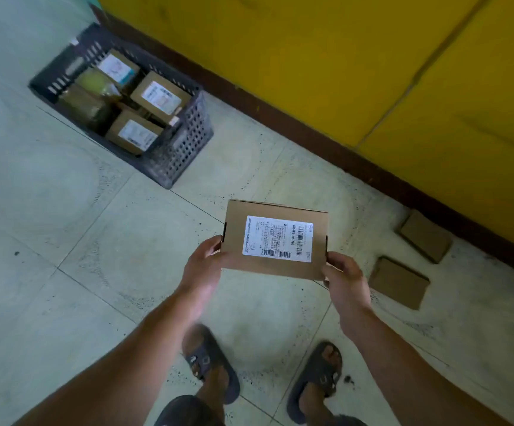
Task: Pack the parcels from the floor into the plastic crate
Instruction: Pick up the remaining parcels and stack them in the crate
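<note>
Crate (185, 142) well ahead-left of my grip, already holding several labelled parcels; room left inside hard to judge, contents blurred. Parcel (275, 238) in air, label up, between my hands: left hand (202, 265) clasps its left edge, right hand (346, 279) its right corner. Not yet in crate. Two flat parcels on floor, right of grip: nearer (398, 282), farther (425, 235). Fingers under box hidden. Any parcels outside view unknown.

The held parcel (275, 239) is matt brown cardboard with a smooth white paper label (278, 238) (printed black). The crate (185, 139) is dull dark perforated plastic. The floor (65, 241) is pale, speckled, faintly glossy tile, and the wall (342, 56) is matt yellow.
</note>
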Demonstrator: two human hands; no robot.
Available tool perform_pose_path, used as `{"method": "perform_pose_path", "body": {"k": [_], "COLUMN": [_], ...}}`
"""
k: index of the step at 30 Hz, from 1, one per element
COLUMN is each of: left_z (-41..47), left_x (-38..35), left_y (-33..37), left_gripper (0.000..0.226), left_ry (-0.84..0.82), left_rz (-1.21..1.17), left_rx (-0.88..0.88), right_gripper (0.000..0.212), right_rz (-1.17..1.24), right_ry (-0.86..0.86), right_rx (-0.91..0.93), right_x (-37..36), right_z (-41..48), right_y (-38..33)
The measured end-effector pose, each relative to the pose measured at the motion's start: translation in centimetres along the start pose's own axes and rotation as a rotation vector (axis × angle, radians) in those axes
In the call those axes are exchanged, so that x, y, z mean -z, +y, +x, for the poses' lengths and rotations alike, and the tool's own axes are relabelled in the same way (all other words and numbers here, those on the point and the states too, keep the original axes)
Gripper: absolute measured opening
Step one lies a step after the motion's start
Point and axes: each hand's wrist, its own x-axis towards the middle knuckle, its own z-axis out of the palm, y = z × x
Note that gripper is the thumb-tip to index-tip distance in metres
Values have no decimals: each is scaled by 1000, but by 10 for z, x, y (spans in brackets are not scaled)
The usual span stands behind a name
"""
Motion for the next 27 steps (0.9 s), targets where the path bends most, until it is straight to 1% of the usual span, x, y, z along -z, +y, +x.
{"method": "perform_pose_path", "body": {"k": [4,10,15,19,23,27], "left_z": [13,56,107,168,233,278], "left_x": [98,202,263,304,341,373], "left_y": [15,38,73,113,160,203], "left_gripper": [41,50,52,55,53,53], "left_ry": [43,111,147,145,134,128], "left_rz": [-87,-112,-80,-49,-18,13], "left_rx": [-23,-34,-34,-18,-4,15], "right_gripper": [21,21,22,21,20,21], "right_rz": [-64,-96,-110,-88,-80,-111], "right_ry": [-48,-96,-120,-118,-113,-106], "right_rx": [42,102,119,103,56,16], "right_x": [-89,-195,-270,-331,-390,-435], "right_z": [-23,-37,-20,7,40,60], "right_y": [-47,-105,-149,-187,-230,-271]}}
